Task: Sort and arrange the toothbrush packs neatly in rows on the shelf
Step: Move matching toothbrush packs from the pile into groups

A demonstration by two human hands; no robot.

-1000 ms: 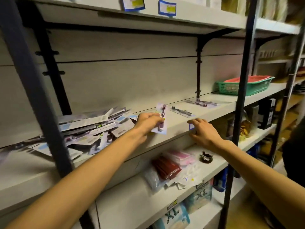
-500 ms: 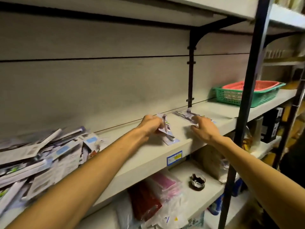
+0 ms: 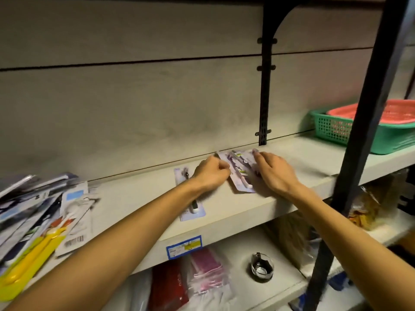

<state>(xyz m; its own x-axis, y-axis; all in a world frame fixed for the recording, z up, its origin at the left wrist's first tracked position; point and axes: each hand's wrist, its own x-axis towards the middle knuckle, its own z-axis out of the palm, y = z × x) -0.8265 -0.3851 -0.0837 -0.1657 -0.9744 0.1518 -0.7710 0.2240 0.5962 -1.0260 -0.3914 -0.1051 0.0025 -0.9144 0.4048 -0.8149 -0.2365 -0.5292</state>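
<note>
The purple toothbrush pack lies flat on the shelf between my two hands, its long axis running from the back wall toward the front edge, slightly skewed so the near end leans right. My left hand sits at its left edge, fingers curled in against the card; I judge they pinch that edge, though the fingertips are hidden behind my knuckles. My right hand lies over the right side with fingers fairly straight, pressing down on the card, not closed round it. Both hands are equally near, one to each long side, so squaring it up means pivoting the near end left. Just left of my left wrist a second toothbrush pack lies flat on the same shelf, its axis also back to front, partly under my forearm. Well to the left sits the unsorted heap of packs, blurred, with a yellow-handled one nearest me. Far right on the shelf stands a green basket with a red one nested inside.
</note>
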